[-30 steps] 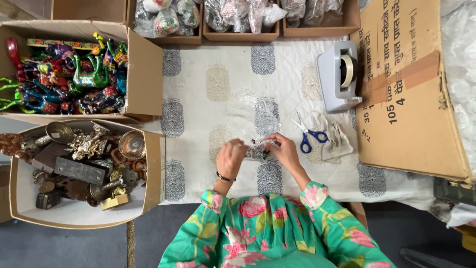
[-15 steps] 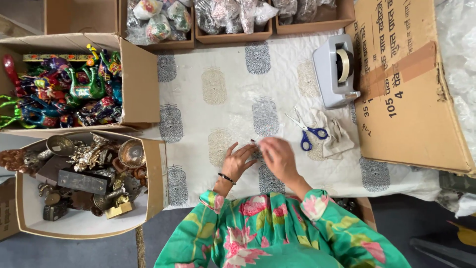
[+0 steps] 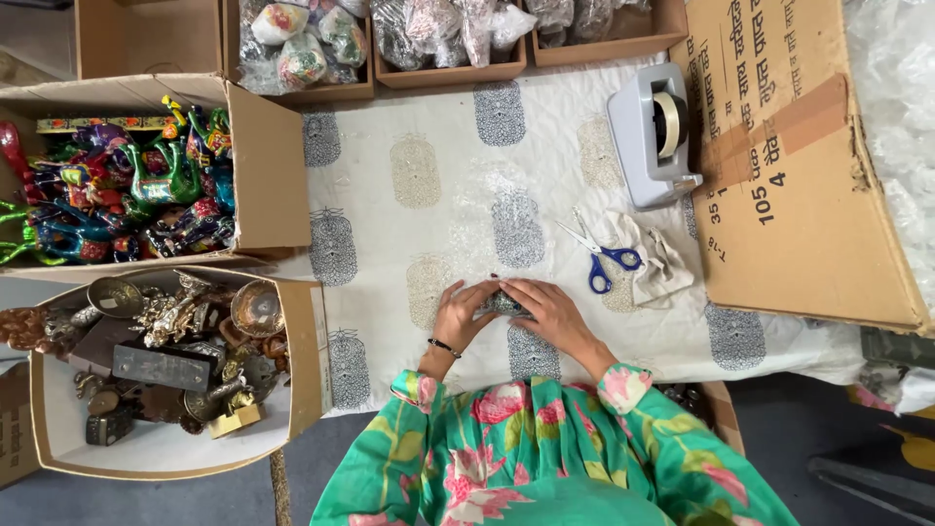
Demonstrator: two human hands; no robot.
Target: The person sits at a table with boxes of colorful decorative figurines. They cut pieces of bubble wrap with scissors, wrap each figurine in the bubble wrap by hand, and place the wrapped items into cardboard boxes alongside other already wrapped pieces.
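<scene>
My left hand [image 3: 461,314] and my right hand [image 3: 545,310] are pressed together on the white patterned cloth [image 3: 419,107], both closed around a small dark object wrapped in clear bubble wrap [image 3: 504,304]. Only a sliver of the object shows between my fingers. A sheet of clear bubble wrap [image 3: 487,209] lies spread on the cloth just beyond my hands. Blue-handled scissors [image 3: 599,255] lie to the right of my right hand, beside a crumpled pale cloth [image 3: 657,255].
A grey tape dispenser [image 3: 651,131] stands at the back right. A large flat cardboard box [image 3: 794,161] lies right. Left are an open box of colourful painted figurines [image 3: 117,185] and one of brass items [image 3: 166,341]. Boxes of wrapped pieces [image 3: 443,29] line the far edge.
My hands have come down onto the cloth and closed over the wrapped object, the right hand now covering it. The view has shifted slightly.
</scene>
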